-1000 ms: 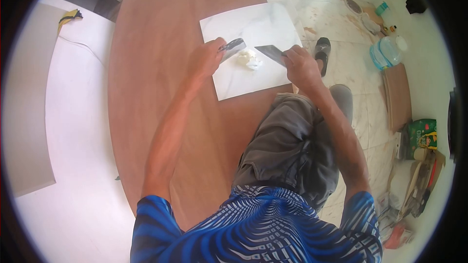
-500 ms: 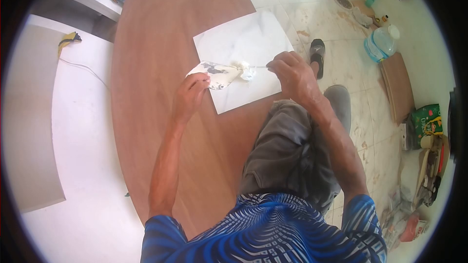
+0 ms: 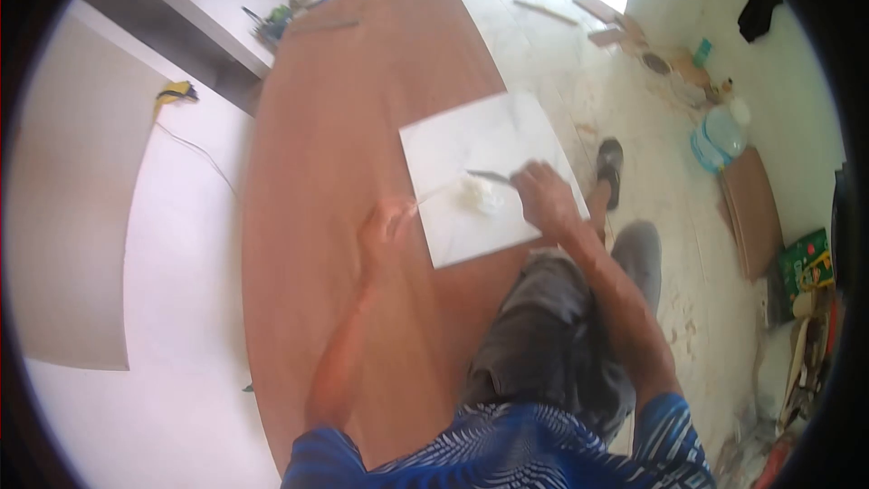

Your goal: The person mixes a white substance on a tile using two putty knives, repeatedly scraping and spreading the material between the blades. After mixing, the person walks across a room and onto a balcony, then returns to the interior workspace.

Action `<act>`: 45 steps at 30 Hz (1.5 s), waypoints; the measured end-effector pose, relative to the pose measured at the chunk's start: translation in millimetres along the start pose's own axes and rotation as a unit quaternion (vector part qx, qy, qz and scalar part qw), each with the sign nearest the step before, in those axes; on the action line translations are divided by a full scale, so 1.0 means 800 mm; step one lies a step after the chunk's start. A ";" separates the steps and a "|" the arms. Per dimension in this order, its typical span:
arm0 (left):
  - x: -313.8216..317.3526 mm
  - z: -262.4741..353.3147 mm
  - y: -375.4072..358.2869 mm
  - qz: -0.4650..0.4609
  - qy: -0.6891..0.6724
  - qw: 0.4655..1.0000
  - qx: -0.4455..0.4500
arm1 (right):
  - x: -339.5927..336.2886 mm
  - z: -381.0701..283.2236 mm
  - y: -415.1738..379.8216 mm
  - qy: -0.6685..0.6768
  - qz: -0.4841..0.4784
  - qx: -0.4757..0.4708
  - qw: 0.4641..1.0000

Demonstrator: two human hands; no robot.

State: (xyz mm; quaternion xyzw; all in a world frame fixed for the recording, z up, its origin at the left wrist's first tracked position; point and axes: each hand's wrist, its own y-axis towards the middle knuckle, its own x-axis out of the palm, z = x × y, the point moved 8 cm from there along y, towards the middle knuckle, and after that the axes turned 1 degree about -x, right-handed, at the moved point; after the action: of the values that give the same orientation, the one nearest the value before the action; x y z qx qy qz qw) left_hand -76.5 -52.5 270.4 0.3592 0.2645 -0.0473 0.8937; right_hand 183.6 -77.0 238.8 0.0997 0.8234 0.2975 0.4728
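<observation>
A white marbled tile lies on the reddish-brown wooden board, with a lump of white paste near its middle. My right hand is closed around a narrow putty knife, whose dark blade points left just above the paste. At the tile's left edge, my left hand pinches a thin white scraper, seen nearly edge-on, its far end close to the paste. Both hands are slightly blurred.
A yellow tape measure lies on the white surface at left, near a thin cord. Bundled tools sit by the board's far left corner. On the tiled floor at right are a clear water jug, a brown panel and a green packet.
The scraper has turned from showing its smeared flat face to nearly edge-on. The knife has come off the paste, its blade now visible. The whole view has shifted.
</observation>
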 end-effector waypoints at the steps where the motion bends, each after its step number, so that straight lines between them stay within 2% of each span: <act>1: 0.002 -0.044 -0.021 0.000 -0.012 0.992 -0.123 | 0.017 0.012 -0.010 0.012 -0.006 0.021 1.000; 2: 0.004 -0.081 -0.041 0.002 -0.028 0.970 -0.240 | 0.031 0.022 -0.016 0.022 -0.009 0.041 0.999; 4: 0.007 -0.064 -0.034 0.076 -0.165 0.946 -0.268 | 0.029 0.030 -0.020 0.112 0.021 0.112 0.987; 6: 0.009 -0.088 -0.045 0.073 -0.108 0.949 -0.288 | 0.038 0.046 -0.026 0.176 -0.004 0.213 0.961; 8: 0.029 -0.116 -0.061 0.124 -0.250 0.897 -0.343 | 0.044 0.056 -0.037 0.220 -0.036 0.313 0.923; 9: 0.039 -0.129 -0.073 0.144 -0.318 0.861 -0.370 | 0.055 0.065 -0.042 0.232 -0.031 0.309 0.922; 12: 0.058 -0.172 -0.096 0.124 -0.330 0.825 -0.442 | 0.057 0.057 -0.050 0.376 -0.052 0.422 0.823; 16: 0.072 -0.154 -0.101 0.097 -0.377 0.771 -0.503 | 0.079 0.059 -0.055 0.546 0.004 0.454 0.704; 19: 0.086 -0.181 -0.119 0.086 -0.400 0.770 -0.489 | 0.039 0.047 -0.049 0.434 -0.036 0.453 0.778; 22: 0.099 -0.188 -0.125 0.083 -0.446 0.756 -0.472 | 0.021 0.050 -0.037 0.311 -0.052 0.387 0.867; 25: 0.101 -0.185 -0.129 0.110 -0.402 0.754 -0.507 | 0.002 0.030 -0.028 0.399 -0.057 0.390 0.828; 28: 0.107 -0.159 -0.108 0.033 -0.430 0.731 -0.528 | 0.014 0.024 -0.017 0.540 -0.028 0.395 0.743; 33: 0.111 -0.110 -0.069 0.013 -0.459 0.708 -0.536 | 0.024 0.023 -0.019 0.573 -0.036 0.467 0.673; 35: 0.110 -0.116 -0.069 0.002 -0.462 0.709 -0.532 | 0.030 0.020 -0.025 0.592 -0.034 0.483 0.644; 37: 0.115 -0.130 -0.068 -0.017 -0.470 0.720 -0.511 | 0.022 0.015 -0.026 0.579 -0.036 0.483 0.655; 44: 0.107 -0.140 -0.069 0.032 -0.439 0.749 -0.495 | 0.029 0.014 -0.020 0.557 -0.046 0.480 0.676; 45: 0.107 -0.139 -0.065 0.036 -0.425 0.750 -0.506 | 0.022 0.015 -0.009 0.516 -0.056 0.439 0.733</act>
State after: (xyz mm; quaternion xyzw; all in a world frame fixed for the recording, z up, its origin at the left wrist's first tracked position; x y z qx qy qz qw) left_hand -66.3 -7.4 127.9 -0.1932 -0.1707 -0.0227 0.9659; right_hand 185.4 -70.3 217.8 0.0816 0.9840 -0.1184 -0.1053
